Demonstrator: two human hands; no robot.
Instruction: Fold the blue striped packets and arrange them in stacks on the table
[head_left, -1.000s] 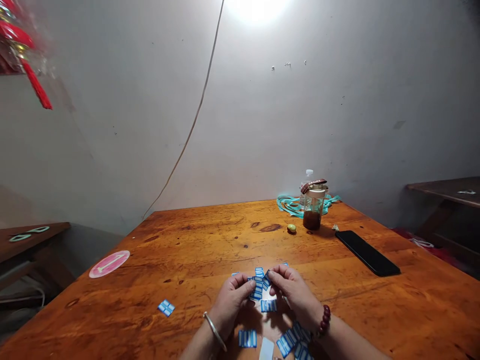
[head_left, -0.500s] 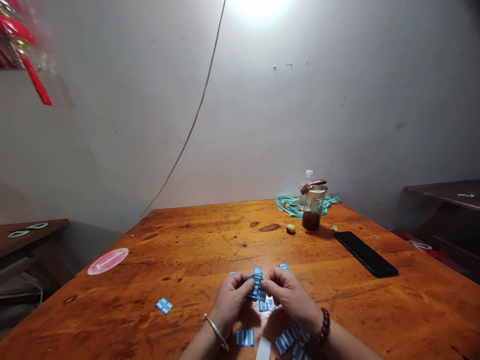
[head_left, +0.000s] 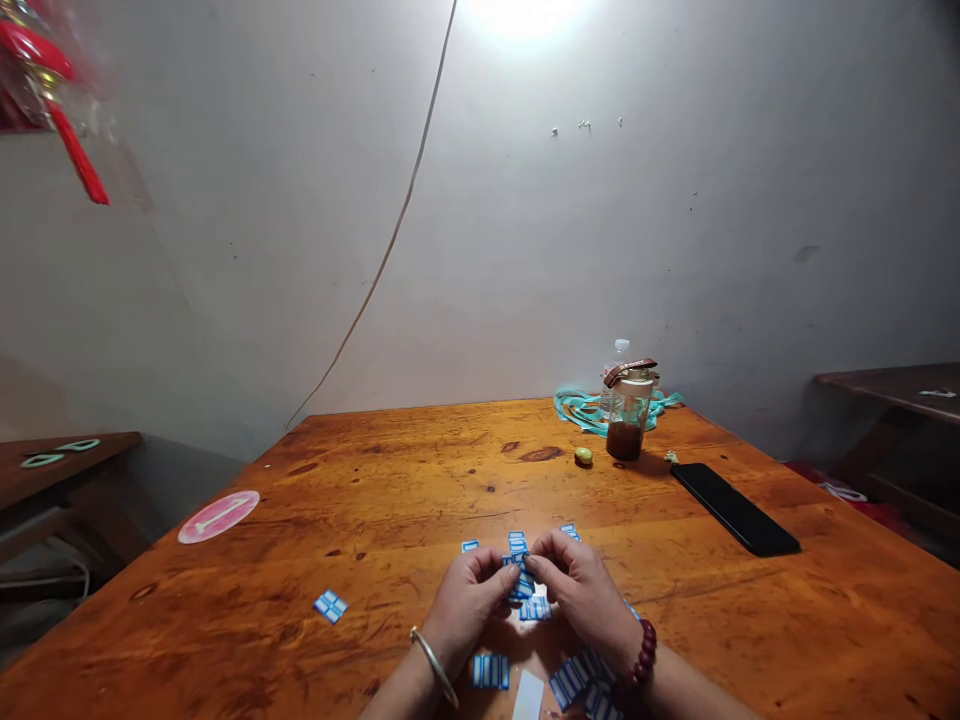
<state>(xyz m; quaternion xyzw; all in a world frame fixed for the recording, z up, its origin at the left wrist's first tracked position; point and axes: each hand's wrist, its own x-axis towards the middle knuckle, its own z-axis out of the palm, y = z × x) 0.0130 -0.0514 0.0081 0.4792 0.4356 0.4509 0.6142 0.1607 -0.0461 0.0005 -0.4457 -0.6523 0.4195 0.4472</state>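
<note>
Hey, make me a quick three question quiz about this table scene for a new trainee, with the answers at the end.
1. True or false: both hands pinch the same blue and white strip.
2. Which wrist wears the dark red bead bracelet?
3. What lies nearest the table's right edge: phone, pink disc or jar?

Key
1. True: left hand and right hand meet on the strip.
2. The right; bracelet.
3. The phone, on the table.

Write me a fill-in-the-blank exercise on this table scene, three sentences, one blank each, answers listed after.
1. Both hands, left hand and right hand, pinch a small blue-and-white ____ between them.
2. The black phone lies flat on the ____ table.
3. The jar near the wall holds a dark ____ liquid.

Missing words: sticker; wooden; brown
</note>
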